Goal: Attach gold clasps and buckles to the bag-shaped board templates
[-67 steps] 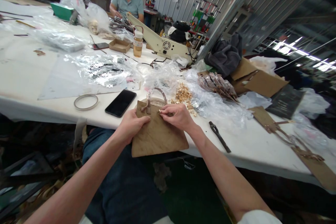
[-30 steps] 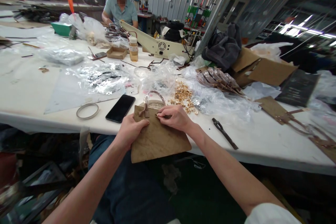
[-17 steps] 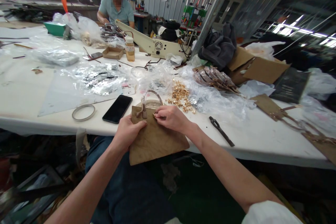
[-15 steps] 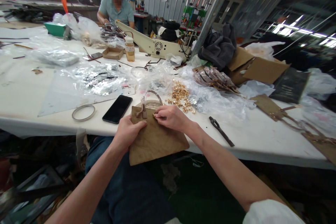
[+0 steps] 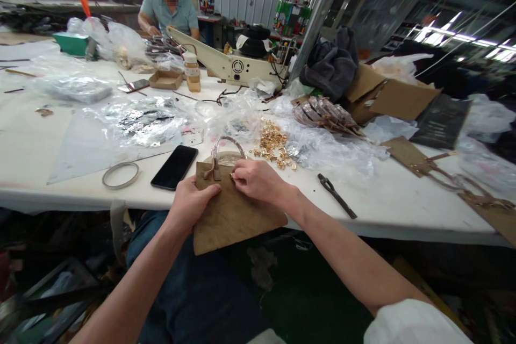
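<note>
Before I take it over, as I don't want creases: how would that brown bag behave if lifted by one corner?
The brown bag probably keeps its shape: its lower part juts past the table edge yet stays flat. It seems light, as the left hand and right hand grip only its top.

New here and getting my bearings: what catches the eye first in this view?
The left hand and right hand grip a brown bag at the near edge of the table. Just behind it glitters a pile of gold fittings on clear plastic; a black phone lies to the bag's left.
</note>
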Demonstrator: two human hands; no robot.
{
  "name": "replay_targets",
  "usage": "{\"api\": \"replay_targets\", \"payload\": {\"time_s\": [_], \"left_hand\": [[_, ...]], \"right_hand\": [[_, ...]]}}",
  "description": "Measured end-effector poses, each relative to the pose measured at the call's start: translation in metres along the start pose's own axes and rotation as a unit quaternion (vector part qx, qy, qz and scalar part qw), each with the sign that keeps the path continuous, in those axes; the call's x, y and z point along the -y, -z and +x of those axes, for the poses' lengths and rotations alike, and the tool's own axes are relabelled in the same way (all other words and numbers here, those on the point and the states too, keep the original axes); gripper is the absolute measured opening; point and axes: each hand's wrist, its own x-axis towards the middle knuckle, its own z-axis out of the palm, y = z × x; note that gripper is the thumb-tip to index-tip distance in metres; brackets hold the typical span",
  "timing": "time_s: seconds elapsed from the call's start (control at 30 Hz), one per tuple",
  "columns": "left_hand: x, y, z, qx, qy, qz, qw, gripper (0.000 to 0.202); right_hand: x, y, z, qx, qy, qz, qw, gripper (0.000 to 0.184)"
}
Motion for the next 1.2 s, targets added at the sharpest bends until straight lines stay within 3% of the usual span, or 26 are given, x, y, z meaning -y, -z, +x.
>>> {"api": "replay_targets", "payload": {"time_s": [0.17, 0.4, 0.63, 0.9, 1.2], "left_hand": [[0.002, 0.002, 0.000, 0.002, 0.003, -0.007, 1.000, 0.059], [0.000, 0.006, -0.002, 0.003, 0.040, -0.050, 0.998, 0.065], [0.004, 0.006, -0.004, 0.022, 0.000, -0.043, 0.999, 0.060], [0.003, 0.010, -0.005, 0.022, 0.036, -0.083, 0.996, 0.066], [0.004, 0.014, -0.003, 0.045, 0.048, -0.108, 0.992, 0.068]], "right_hand": [[0.009, 0.009, 0.004, 0.029, -0.017, -0.031, 0.999, 0.023], [0.003, 0.008, 0.005, 0.040, 0.037, -0.030, 0.998, 0.022], [0.005, 0.009, 0.008, 0.061, 0.026, -0.038, 0.997, 0.020], [0.000, 0.020, 0.002, 0.027, 0.039, 0.071, 0.996, 0.020], [0.004, -0.004, -0.005, 0.010, 0.029, 0.089, 0.996, 0.029]]}}
